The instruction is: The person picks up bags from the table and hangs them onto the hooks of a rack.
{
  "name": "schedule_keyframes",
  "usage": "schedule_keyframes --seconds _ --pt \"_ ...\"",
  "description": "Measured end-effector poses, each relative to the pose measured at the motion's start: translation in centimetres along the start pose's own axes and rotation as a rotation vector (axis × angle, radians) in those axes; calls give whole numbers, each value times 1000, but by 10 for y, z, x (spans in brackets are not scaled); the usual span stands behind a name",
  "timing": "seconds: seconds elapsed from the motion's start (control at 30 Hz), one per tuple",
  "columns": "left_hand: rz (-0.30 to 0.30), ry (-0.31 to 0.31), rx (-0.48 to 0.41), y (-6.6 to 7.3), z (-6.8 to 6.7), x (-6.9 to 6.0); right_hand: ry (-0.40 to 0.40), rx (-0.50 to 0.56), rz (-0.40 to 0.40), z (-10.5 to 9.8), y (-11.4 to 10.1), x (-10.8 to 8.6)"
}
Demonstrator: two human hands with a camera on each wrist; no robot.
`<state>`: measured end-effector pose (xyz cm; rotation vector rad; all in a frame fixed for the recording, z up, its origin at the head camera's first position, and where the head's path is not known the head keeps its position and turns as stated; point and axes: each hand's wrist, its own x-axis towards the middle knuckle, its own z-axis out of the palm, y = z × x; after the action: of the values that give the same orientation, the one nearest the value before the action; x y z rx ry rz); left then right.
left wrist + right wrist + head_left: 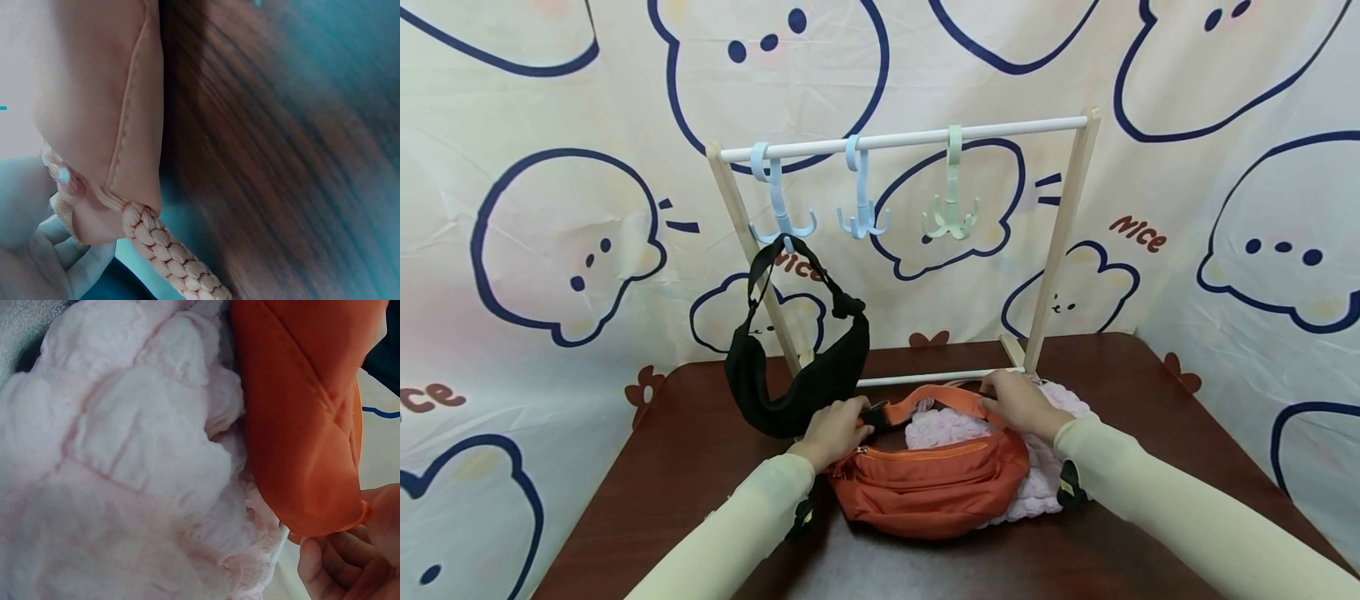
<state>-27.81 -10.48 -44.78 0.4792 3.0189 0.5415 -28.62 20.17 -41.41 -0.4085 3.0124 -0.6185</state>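
The orange bag (928,492) is between the two hands, low at the tabletop (662,475): the left hand's (835,429) fingers pinch its left end, the right hand's (1021,402) grip its strap. Just behind, it partly hides the pink puffy item (1048,475). Farther, a black bag (812,396) hangs from the blue hook (781,221); the backdrop (1180,183) reads "Nice".

L hand (37,250) on bag (94,112) end w/ braided cord (170,253), dk wood tbl (269,150) alongside.
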Motion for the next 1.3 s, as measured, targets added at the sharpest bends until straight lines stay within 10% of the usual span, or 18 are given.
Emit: schedule_keyframes --seconds 1.3 --pt "16 29 -2 -1 -8 -20 34 37 -49 -7 -8 -15"
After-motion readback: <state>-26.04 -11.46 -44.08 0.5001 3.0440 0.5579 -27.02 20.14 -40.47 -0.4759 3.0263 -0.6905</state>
